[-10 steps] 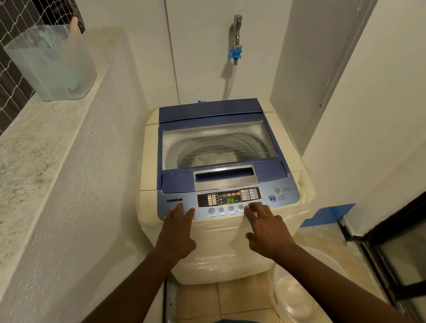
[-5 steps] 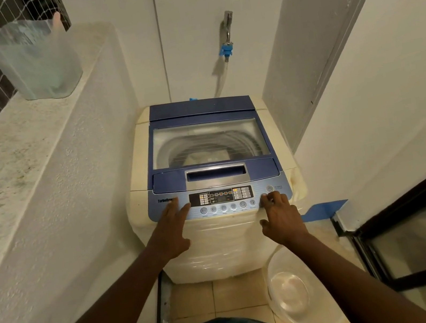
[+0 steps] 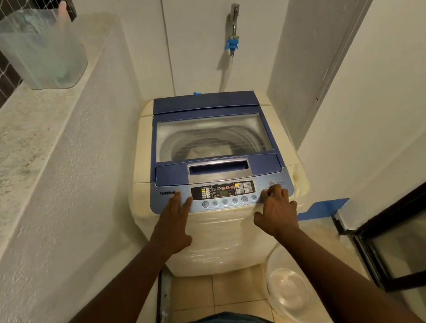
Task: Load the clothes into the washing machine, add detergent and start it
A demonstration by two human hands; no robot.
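A cream top-loading washing machine (image 3: 145, 201) with a blue lid (image 3: 205, 103) stands against the back wall, lid closed. Through its clear window I see pale clothes (image 3: 208, 150) in the drum. The blue control panel (image 3: 260, 181) shows a lit green display. My left hand (image 3: 173, 225) lies flat with fingers spread on the panel's left end. My right hand (image 3: 276, 208) has its fingers curled, fingertips touching the panel's right end near the round buttons. A frosted container (image 3: 41, 52) of pale powder with a scoop handle sits on the ledge at the left.
A speckled stone ledge (image 3: 6, 145) and a netted window run along the left. A tap with a blue connector (image 3: 232, 42) feeds a hose behind the machine. A clear plastic basin (image 3: 287, 287) lies on the tiled floor at the right. A dark-framed glass door (image 3: 416, 240) stands to the right.
My right hand has slid rightward along the panel from the middle buttons to its right end. My left hand has stayed on the left end. The display, dark half a second ago, is lit.
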